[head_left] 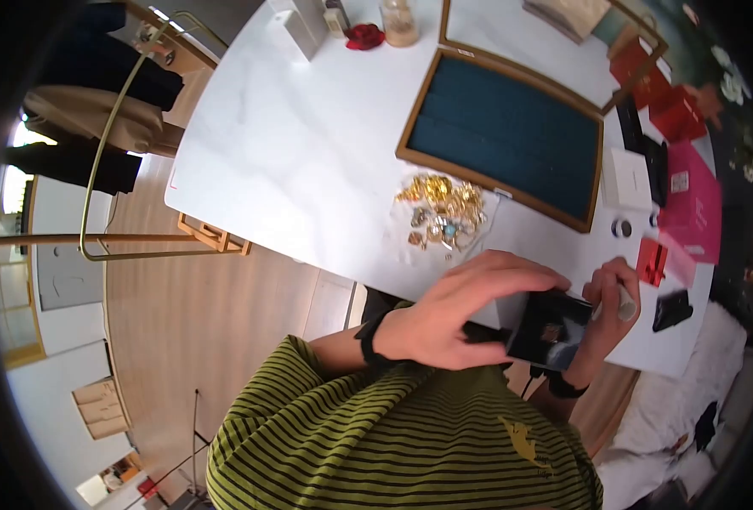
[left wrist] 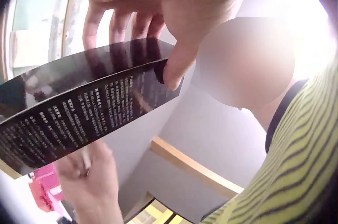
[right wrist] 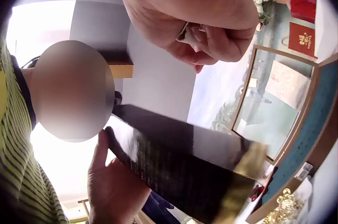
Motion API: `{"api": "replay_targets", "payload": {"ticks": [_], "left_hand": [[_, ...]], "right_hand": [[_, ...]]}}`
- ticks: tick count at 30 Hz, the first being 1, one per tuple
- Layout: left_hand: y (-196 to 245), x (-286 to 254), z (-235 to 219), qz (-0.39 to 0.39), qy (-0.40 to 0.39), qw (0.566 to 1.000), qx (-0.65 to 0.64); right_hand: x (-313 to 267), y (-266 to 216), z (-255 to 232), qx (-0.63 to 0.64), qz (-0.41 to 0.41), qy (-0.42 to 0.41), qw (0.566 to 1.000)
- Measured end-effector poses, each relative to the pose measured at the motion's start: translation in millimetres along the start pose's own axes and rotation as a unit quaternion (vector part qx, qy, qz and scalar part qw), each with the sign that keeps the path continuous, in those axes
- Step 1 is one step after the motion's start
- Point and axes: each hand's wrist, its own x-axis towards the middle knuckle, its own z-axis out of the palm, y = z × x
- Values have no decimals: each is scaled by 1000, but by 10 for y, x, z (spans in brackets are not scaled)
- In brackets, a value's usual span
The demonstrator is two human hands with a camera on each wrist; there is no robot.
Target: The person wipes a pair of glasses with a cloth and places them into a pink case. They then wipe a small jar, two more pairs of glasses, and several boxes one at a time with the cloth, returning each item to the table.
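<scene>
A black box with rows of small white print hangs in front of the striped shirt. My left hand grips it, thumb on one side and fingers on the other, as the left wrist view shows. Close beside the box is my right hand, its fingers curled round a small white cylinder-like object; most of that object is hidden in the fist. On the table beyond the hands lies a heap of gold and silver jewellery on clear plastic.
A wooden jewellery case with dark teal lining stands with its glass lid raised. Right of it are red boxes, a pink box, a white box and a black item. White boxes and a jar stand at the far edge.
</scene>
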Motion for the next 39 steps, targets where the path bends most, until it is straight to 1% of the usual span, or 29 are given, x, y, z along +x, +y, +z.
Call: {"api": "replay_targets", "payload": {"ticks": [1, 2, 4, 5, 6, 7, 8, 9, 10, 11, 13, 15, 16, 18, 19, 21, 22, 24, 26, 27, 28, 29, 31, 33, 35, 36, 37, 38, 39], "left_hand": [[113, 17, -149, 13, 8, 1000, -15], [142, -4, -273, 32, 42, 998, -26], [279, 3, -539, 91, 138, 986, -10], [262, 8, -754, 141, 179, 970, 87], [296, 7, -935, 107, 251, 943, 191], [331, 9, -1117, 58, 316, 903, 286], [244, 82, -1301, 42, 354, 885, 300], [108, 114, -1628, 54, 362, 866, 340], [41, 155, -1884, 25, 374, 847, 378], [-57, 174, -2161, 12, 384, 823, 419], [-238, 167, -2640, -19, 422, 795, 436], [-377, 164, -2995, -1, 449, 787, 424], [-449, 161, -3162, 1, 447, 789, 422], [-578, 165, -3423, 5, 484, 767, 420], [-604, 187, -3509, 6, 483, 769, 419], [-681, 202, -3652, 0, 513, 759, 400], [-683, 228, -3667, -11, 516, 752, 411], [-739, 279, -3705, -12, 515, 759, 398], [-808, 293, -3756, -12, 513, 766, 388], [-844, 301, -3777, -21, 503, 758, 414], [-864, 319, -3786, -30, 493, 750, 441], [-884, 338, -3781, -32, 490, 750, 443], [-912, 357, -3787, -40, 489, 743, 455], [-928, 373, -3835, -45, 490, 749, 444], [-907, 434, -3781, -50, 492, 754, 432], [-914, 456, -3728, -37, 487, 771, 408], [-892, 512, -3645, -23, 482, 788, 384], [-873, 578, -3539, -25, 465, 795, 389], [-890, 639, -3456, -20, 446, 803, 395]], "right_hand": [[-1, 3, -7, 4, -11, -9, 1000], [2, 45, -41, 4, 3, -6, 1000], [-4, 112, -89, -5, 24, -1, 1000], [-2, 148, -97, -4, 15, -3, 1000], [-7, 189, -108, -21, 24, -4, 999], [-13, 231, -120, -39, 34, -4, 999], [3, 289, -169, -48, 33, -10, 998], [3, 324, -139, -47, 26, -9, 999], [-4, 353, -108, -69, 32, -7, 997], [-13, 371, -96, -93, 39, -4, 995], [-35, 439, -65, -106, 28, -9, 994], [-31, 499, -54, -120, 18, -11, 993], [-39, 525, -50, -128, 12, -19, 992], [-48, 606, -47, -136, 6, -24, 990], [-48, 652, -36, -137, 3, -18, 990], [-59, 741, -26, -141, 1, -9, 990], [-60, 784, -32, -154, 4, 5, 988], [-81, 879, -30, -169, 10, 18, 985], [-106, 993, -21, -183, 29, 61, 981], [-115, 1056, -28, -183, 31, 62, 981], [-119, 1110, -26, -198, 15, 63, 978], [-122, 1161, -41, -212, -1, 63, 975], [-151, 1243, -38, -202, 4, 65, 977], [-193, 1295, -32, -193, 8, 71, 979], [-229, 1314, -19, -201, 58, 66, 976], [-236, 1323, -6, -200, 61, 70, 975], [-239, 1335, 23, -221, 33, 53, 973], [-256, 1330, 52, -242, 6, 36, 969], [-263, 1320, 69, -242, 11, 38, 969]]}}
